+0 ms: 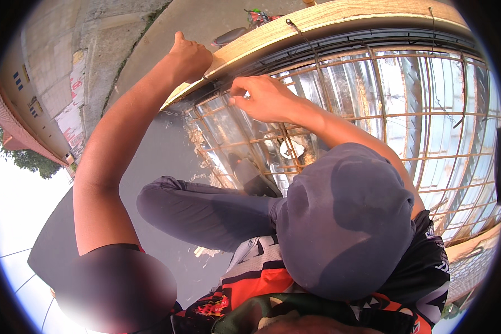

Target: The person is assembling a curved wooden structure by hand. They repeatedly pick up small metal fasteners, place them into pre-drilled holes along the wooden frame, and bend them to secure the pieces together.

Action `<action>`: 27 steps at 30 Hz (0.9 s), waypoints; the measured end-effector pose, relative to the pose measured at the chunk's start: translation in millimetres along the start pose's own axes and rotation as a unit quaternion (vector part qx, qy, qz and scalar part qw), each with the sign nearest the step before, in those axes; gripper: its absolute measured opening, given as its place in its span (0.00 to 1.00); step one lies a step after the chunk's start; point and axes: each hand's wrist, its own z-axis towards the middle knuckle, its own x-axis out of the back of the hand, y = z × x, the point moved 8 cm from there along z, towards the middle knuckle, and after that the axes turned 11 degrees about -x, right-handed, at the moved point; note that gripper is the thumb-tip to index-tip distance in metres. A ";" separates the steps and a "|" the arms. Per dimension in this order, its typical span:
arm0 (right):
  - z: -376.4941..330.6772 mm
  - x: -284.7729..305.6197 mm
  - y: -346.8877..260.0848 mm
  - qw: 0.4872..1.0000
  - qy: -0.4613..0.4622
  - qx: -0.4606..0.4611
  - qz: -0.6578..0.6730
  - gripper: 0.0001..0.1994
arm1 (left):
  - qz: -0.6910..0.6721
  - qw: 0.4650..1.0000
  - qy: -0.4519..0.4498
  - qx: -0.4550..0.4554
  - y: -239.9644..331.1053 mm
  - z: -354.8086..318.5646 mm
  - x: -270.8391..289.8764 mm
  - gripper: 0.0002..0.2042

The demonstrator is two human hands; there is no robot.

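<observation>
Left hand [190, 55] fisted on wooden form board [317, 22] edge, right hand [261, 97] beside it pinching tie wire [212, 83] at rebar grid [373, 111], just below board

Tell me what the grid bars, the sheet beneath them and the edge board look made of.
Grid bars: likely steel, rust-brown and matte. Sheet beneath: probably ribbed sheet metal, shiny and reflective. Edge board: wood, pale with visible grain, unpainted.
</observation>
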 end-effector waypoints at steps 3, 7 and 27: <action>-0.9 2.3 5.4 1.000 0.006 0.002 -0.005 0.15 | 0.076 0.994 0.046 -0.056 5.9 -3.3 -3.4 0.07; 0.2 0.0 9.4 1.000 0.006 0.000 -0.008 0.15 | 0.108 0.983 0.114 -0.099 2.9 -9.7 -9.4 0.06; -9.8 -23.5 9.1 0.999 -0.007 -0.016 -0.046 0.14 | -0.500 0.704 0.420 0.279 4.5 -40.9 -132.4 0.17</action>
